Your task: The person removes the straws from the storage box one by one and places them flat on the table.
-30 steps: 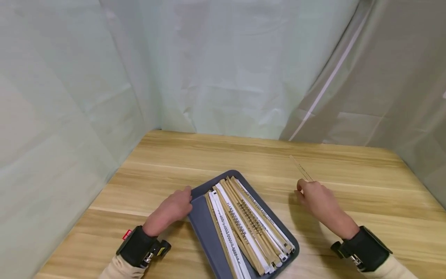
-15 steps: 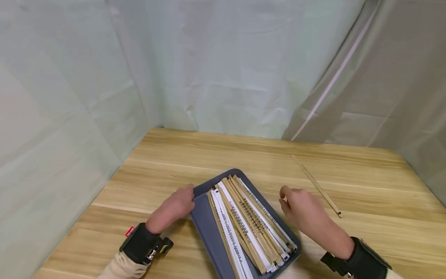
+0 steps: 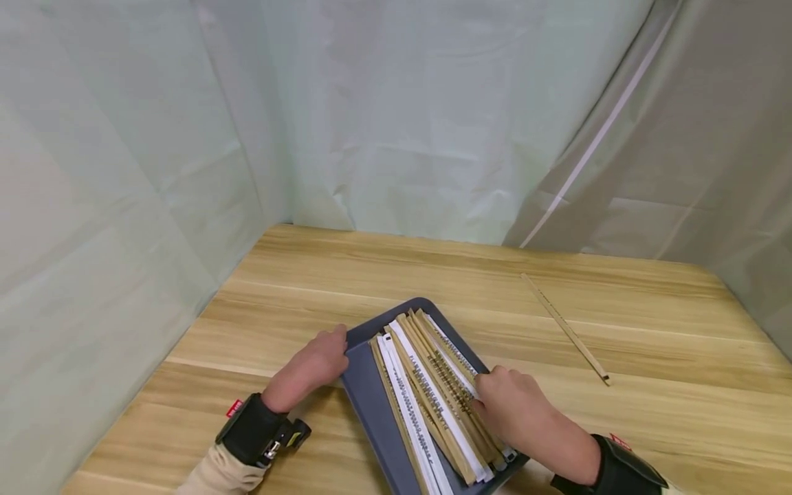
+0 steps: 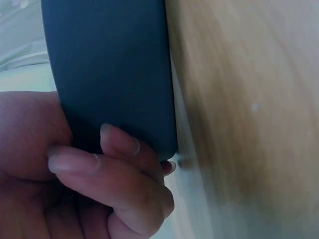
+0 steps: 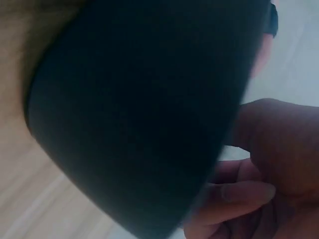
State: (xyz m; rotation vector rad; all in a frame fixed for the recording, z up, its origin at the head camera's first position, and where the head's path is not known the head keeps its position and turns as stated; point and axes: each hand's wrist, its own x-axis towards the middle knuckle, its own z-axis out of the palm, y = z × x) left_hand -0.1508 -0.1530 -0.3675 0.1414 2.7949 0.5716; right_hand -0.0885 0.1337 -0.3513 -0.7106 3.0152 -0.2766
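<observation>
A dark grey tray [image 3: 364, 381] stands at an angle near the table's front, with several long, thin paper-wrapped sticks [image 3: 405, 402], brown and white with printed text, lying lengthwise in it. My left hand [image 3: 317, 361] grips the tray's far left corner; the left wrist view shows its curled fingers at the tray wall [image 4: 112, 64]. Over the tray's right side, my right hand [image 3: 516, 407] reaches down among the sticks. Its fingertips are hidden in the head view. From the right wrist, curled fingers appear beyond the dark tray wall [image 5: 139, 109], and whether they pinch a stick cannot be told.
One brown paper-wrapped stick [image 3: 566, 328] lies diagonally on the wooden table [image 3: 668, 330], right of the tray. Pale sheets [image 3: 421, 124] hang behind the table and along its sides.
My right hand let go of the brown stick on the table, then moved left and down to the sticks in the tray. My left hand stays at the tray's corner.
</observation>
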